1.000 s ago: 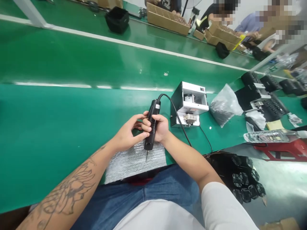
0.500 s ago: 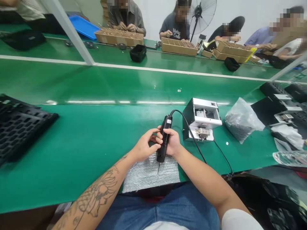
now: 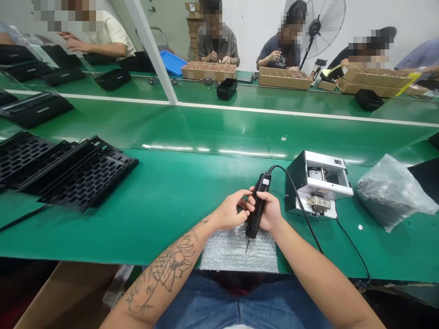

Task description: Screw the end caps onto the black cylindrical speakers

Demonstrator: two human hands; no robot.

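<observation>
A black electric screwdriver (image 3: 258,205) slants bit-down in front of me, a cable leaving its upper end. My right hand (image 3: 270,212) is wrapped around its body from the right, thumb along the front. From the left, my left hand (image 3: 235,211) has its fingers bent against the same tool; some fingertips are hidden behind it. The thin bit (image 3: 247,246) points down over a silvery bubble-wrap sheet (image 3: 222,256) at the table's near edge. Right of my hands stands a black-and-white screw feeder (image 3: 320,183) with a metal fitting at its front.
Perforated black panels (image 3: 89,173) are stacked at left. A clear bag of small dark parts (image 3: 391,196) sits beyond the feeder. A white post (image 3: 151,50) rises from a rail. Co-workers sit across the line behind cardboard trays (image 3: 209,71). Black housings (image 3: 37,107) stand at far left.
My view has turned to the left, so the whole scene appears shifted right and more black panels show. Both hands keep nearly the same pose on the screwdriver.
</observation>
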